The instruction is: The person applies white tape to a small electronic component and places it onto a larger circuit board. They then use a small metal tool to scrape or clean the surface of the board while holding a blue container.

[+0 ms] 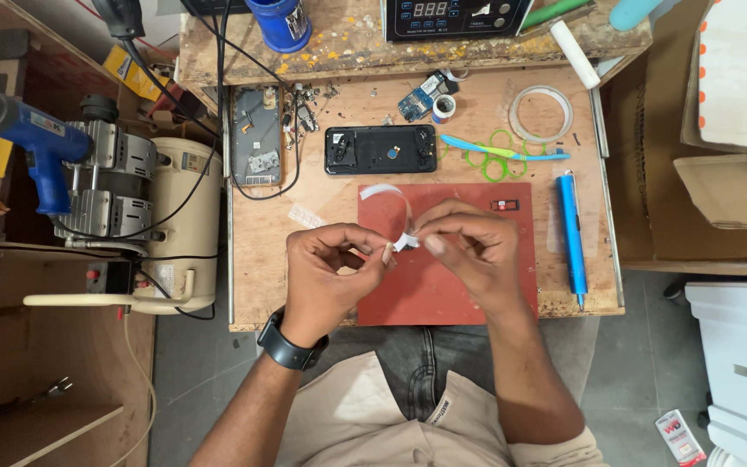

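Head view: left hand [332, 259] and right hand [464, 251] pinching white tape strip [395, 216] taut above red mat [443, 285], near open phone [379, 149].

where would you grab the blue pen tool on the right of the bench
Grip the blue pen tool around the middle of its barrel, coming from above. It lies flat along the bench's right edge, tip toward the person, apart from the red mat, so both long sides look free for the fingers.

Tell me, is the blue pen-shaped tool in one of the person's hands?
No, the blue pen-shaped tool lies on the workbench, while the left hand and right hand pinch a white strip.
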